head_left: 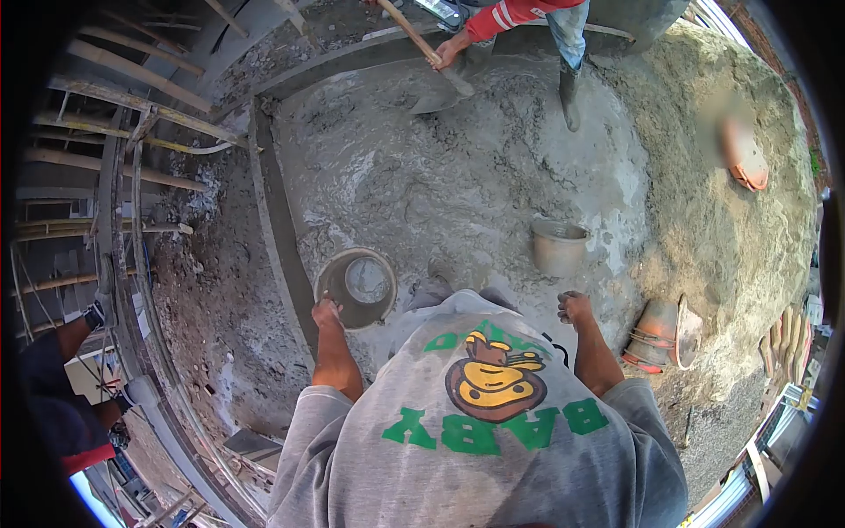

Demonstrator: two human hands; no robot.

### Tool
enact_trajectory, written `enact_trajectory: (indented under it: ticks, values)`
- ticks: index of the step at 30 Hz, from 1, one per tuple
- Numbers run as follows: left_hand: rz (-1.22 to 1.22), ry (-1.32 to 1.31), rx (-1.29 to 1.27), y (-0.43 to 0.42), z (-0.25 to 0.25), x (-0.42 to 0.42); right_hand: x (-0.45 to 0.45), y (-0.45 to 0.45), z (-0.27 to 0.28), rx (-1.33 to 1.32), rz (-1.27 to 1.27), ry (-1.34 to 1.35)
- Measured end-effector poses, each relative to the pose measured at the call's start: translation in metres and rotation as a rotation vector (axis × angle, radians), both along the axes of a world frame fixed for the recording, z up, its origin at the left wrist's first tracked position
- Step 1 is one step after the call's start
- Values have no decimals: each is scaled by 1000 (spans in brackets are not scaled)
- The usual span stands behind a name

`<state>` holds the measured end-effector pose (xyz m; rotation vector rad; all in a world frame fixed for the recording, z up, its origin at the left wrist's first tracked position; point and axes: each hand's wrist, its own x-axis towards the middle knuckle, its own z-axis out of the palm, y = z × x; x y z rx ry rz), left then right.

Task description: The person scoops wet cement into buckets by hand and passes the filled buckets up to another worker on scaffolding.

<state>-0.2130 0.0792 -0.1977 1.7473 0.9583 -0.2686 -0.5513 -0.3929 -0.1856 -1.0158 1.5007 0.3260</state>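
Observation:
My left hand [326, 311] is closed on the near left rim of a grey bucket [381, 304], whose opening faces up at me. The bucket is smeared with cement and sits by the left edge of the wet mortar [378, 176]. My right hand [574, 306] hangs at my right with its fingers curled, and nothing shows in it. Just beyond it a second bucket [559, 251] stands upright in the mortar, apart from the hand.
Across the mortar a person in a red sleeve [510, 18] works a shovel [444, 99]. Stacked buckets [653, 334] lie at right beside a sand heap [722, 211]. A low concrete edge [275, 202] and bamboo scaffolding [132, 167] run along the left, near another person's legs [75, 339].

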Motion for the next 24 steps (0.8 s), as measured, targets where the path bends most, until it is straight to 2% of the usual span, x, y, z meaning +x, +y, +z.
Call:
enact_trajectory:
  ticks: [3, 6, 10, 14, 19, 21, 23, 24]
  values:
    - [-49, 90, 55, -5, 16, 6, -4, 0, -2, -72, 45, 35]
    - [-77, 72, 26, 9, -6, 18, -9, -9, -20, -54, 51, -29]
    - [-67, 32, 5, -11, 18, 28, 27, -7, 18, -143, 99, 0]
    - [-98, 47, 21, -11, 7, 46, 49, -8, 25, -182, 118, -26]
    - [-97, 38, -2, 2, -9, 59, 59, -1, -4, -212, 211, 7]
    - [-82, 57, 8, 9, -19, 66, 44, 3, -48, -315, 415, -58]
    - [-87, 64, 11, 17, -27, 76, 49, 8, -50, -301, 462, -53]
    - [-100, 64, 8, 21, -32, 80, 63, 12, -32, -238, 404, -15]
